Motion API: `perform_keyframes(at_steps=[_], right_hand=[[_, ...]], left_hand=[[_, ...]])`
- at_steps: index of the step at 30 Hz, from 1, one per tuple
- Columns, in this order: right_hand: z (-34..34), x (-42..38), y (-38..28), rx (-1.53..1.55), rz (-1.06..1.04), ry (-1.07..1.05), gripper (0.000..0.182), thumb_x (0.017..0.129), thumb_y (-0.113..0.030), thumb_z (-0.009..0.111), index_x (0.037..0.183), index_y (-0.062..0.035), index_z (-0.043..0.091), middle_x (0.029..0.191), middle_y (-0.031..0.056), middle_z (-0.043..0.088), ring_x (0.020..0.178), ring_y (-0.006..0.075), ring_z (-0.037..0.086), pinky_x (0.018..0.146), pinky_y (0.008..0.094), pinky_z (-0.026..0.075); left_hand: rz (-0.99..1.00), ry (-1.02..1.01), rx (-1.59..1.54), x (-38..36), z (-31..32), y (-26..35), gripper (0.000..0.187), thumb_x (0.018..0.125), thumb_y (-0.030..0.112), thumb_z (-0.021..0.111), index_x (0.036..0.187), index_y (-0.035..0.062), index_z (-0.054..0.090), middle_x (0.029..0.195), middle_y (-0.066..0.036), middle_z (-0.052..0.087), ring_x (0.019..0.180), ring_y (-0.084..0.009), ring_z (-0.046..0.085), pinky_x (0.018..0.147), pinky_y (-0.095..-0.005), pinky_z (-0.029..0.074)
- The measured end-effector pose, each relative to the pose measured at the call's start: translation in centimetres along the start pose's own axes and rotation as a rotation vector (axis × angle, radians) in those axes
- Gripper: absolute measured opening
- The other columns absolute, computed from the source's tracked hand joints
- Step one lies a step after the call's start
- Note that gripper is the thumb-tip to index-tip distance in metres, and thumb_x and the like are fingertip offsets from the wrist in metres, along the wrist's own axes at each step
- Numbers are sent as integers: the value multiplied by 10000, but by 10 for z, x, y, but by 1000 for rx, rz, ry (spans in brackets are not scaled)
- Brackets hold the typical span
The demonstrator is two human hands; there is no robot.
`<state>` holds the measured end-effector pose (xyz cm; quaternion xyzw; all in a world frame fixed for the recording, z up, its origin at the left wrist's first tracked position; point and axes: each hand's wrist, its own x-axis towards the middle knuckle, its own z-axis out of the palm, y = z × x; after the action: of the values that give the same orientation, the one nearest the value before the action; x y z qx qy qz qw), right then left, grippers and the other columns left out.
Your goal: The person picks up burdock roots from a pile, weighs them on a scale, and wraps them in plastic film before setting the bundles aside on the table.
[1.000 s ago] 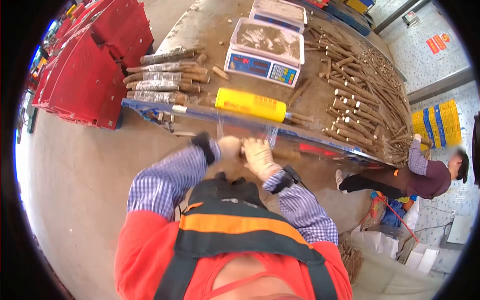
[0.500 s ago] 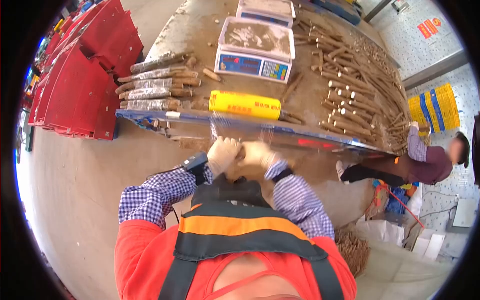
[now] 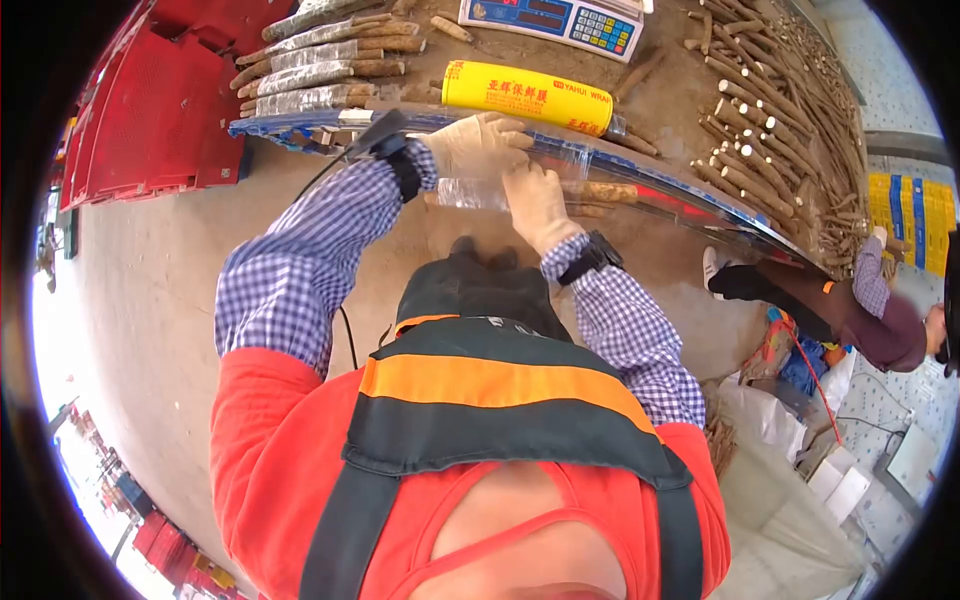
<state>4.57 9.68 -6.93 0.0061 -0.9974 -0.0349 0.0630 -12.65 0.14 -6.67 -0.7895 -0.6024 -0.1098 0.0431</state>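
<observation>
My left hand [image 3: 480, 145], in a pale glove, is at the table's front edge, its fingers bent together; what they hold is hidden. My right hand [image 3: 538, 205], gloved too, is closed at the bundle of brown roots [image 3: 600, 191], which lies sideways below the edge. Clear film [image 3: 470, 194] covers the bundle's left part. Just beyond my hands, a yellow roll of wrap [image 3: 525, 97] lies on the table [image 3: 660, 110]. Several film-wrapped roots [image 3: 310, 73] are stacked at the left.
A scale [image 3: 560, 22] stands behind the roll. Loose cut roots [image 3: 755, 120] cover the table's right side. Red crates [image 3: 160, 100] stand at the left. A person [image 3: 870, 315] is at the right, near yellow crates [image 3: 910, 215].
The view has tilted down. My hands, close together before, have shifted; my left hand is now up at the edge and my right hand lower, with the part-wrapped bundle showing between and beside them.
</observation>
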Motion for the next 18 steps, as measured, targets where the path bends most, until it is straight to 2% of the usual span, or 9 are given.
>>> perform_keyframes(at_steps=[2, 4, 6, 7, 9, 10, 14, 16, 18], right_hand=[[2, 23, 5, 266, 102, -532, 192, 736, -90, 621, 919, -56, 668, 958, 154, 681, 896, 284, 678, 751, 420, 540], [37, 13, 11, 373, 83, -375, 260, 692, -160, 657, 906, -14, 685, 858, 201, 697, 811, 320, 697, 725, 427, 551], [30, -7, 15, 716, 40, -909, 337, 640, -240, 709, 880, -5, 696, 813, 208, 692, 780, 349, 683, 698, 427, 540], [37, -43, 12, 1082, 223, -923, 409, 589, -303, 737, 854, 6, 697, 767, 221, 682, 754, 369, 672, 679, 430, 533], [54, -115, -8, 998, 172, -548, 416, 642, -222, 675, 997, -11, 623, 944, 232, 681, 902, 395, 653, 774, 443, 524], [50, -133, -3, 722, 224, -800, 390, 670, -180, 652, 1024, -27, 591, 977, 228, 665, 957, 390, 640, 813, 452, 517], [-3, -108, 39, 320, -37, -724, 348, 693, -219, 718, 974, -42, 614, 933, 191, 647, 867, 335, 656, 750, 451, 524], [-42, -61, 50, 358, -52, -462, 364, 702, -242, 739, 977, -35, 619, 898, 160, 638, 874, 314, 644, 724, 439, 513], [-79, -12, 56, 452, -151, -184, 430, 702, -262, 760, 1032, -34, 606, 928, 162, 620, 932, 326, 612, 754, 446, 491]], left_hand=[[-40, -152, 133, -2, 8, 7, 478, 837, 449, 600, 1224, 170, 616, 1496, 19, 383, 1386, -252, 347, 1096, -388, 364], [-55, -278, 151, -6, 9, 10, 507, 846, 308, 579, 1342, 209, 542, 1539, 49, 308, 1435, -280, 257, 1136, -440, 319], [-128, -401, 261, -2, 0, 18, 553, 860, 312, 554, 1405, 256, 482, 1553, 69, 285, 1455, -292, 206, 1168, -466, 265], [-60, -356, 409, -4, 6, 16, 548, 873, 362, 542, 1407, 257, 480, 1554, 73, 284, 1451, -299, 213, 1168, -466, 262], [-21, -221, 538, -11, 28, 6, 570, 888, 455, 538, 1417, 254, 470, 1547, 19, 313, 1438, -326, 237, 1166, -458, 257], [-137, -261, 345, -10, 24, 7, 598, 879, 460, 548, 1422, 223, 462, 1532, -35, 335, 1431, -339, 249, 1156, -483, 257], [-408, -318, -142, 24, -19, 92, 915, 759, 661, 612, 1450, 109, 374, 1492, -189, 368, 1404, -387, 284, 1094, -631, 211], [-317, 68, -497, 27, -30, 122, 773, 745, 425, 735, 1367, 93, 418, 1274, -184, 521, 1175, -350, 550, 985, -493, 432], [-545, -19, -316, 36, -75, 107, 649, 748, 201, 705, 1329, 89, 439, 1184, -174, 546, 929, -349, 651, 787, -428, 543]])
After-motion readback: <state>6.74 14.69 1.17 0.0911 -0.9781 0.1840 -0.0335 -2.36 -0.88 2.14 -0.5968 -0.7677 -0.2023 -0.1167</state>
